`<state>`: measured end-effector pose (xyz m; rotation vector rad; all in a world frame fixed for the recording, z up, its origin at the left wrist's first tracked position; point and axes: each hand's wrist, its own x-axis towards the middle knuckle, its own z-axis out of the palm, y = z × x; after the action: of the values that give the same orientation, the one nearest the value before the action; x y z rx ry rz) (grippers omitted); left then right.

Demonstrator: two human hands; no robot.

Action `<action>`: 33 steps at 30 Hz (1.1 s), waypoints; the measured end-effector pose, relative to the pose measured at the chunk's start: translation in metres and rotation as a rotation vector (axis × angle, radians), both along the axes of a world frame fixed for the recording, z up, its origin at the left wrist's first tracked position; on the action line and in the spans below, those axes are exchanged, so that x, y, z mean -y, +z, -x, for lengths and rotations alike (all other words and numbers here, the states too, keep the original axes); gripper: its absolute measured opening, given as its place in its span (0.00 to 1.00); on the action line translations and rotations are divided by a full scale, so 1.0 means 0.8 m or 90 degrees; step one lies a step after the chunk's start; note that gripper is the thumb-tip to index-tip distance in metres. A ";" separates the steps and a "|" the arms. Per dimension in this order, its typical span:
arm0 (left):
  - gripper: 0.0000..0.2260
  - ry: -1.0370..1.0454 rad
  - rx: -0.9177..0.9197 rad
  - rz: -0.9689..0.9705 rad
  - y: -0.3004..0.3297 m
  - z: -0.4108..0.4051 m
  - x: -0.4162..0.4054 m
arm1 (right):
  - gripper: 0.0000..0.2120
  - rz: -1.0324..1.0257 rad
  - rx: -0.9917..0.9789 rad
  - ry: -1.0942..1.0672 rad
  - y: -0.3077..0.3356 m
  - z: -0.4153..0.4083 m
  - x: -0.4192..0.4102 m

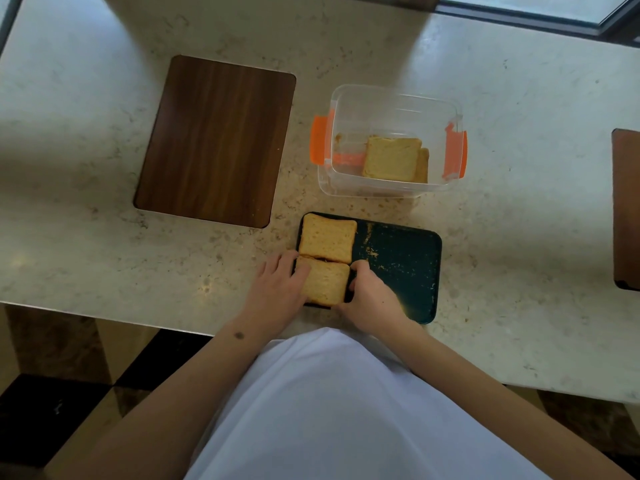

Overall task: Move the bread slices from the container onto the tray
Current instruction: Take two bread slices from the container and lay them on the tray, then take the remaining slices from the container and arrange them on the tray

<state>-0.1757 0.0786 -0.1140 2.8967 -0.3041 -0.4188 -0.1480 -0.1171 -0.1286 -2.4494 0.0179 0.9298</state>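
A dark green tray (401, 268) lies near the table's front edge, speckled with crumbs. Two bread slices rest on its left half: the far slice (327, 242) lies free, and the near slice (325, 284) sits between my hands. My left hand (277, 289) grips its left edge and my right hand (370, 296) grips its right edge. Behind the tray stands a clear plastic container (391, 98) with orange clips, holding more bread slices (393, 159) stacked at its bottom right.
A dark wooden board (216, 140) lies on the marble table left of the container. Another brown board (627, 209) shows at the right edge. The table's front edge runs just under my wrists, with a checkered floor below.
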 end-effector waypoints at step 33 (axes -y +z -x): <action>0.13 0.071 0.161 0.429 0.101 -0.134 0.075 | 0.24 -0.122 0.365 -0.032 0.119 -0.140 0.035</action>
<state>-0.0682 0.0182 -0.0330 2.2804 -0.2555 0.0717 -0.0363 -0.1453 -0.0338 -2.4305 -0.1978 0.1730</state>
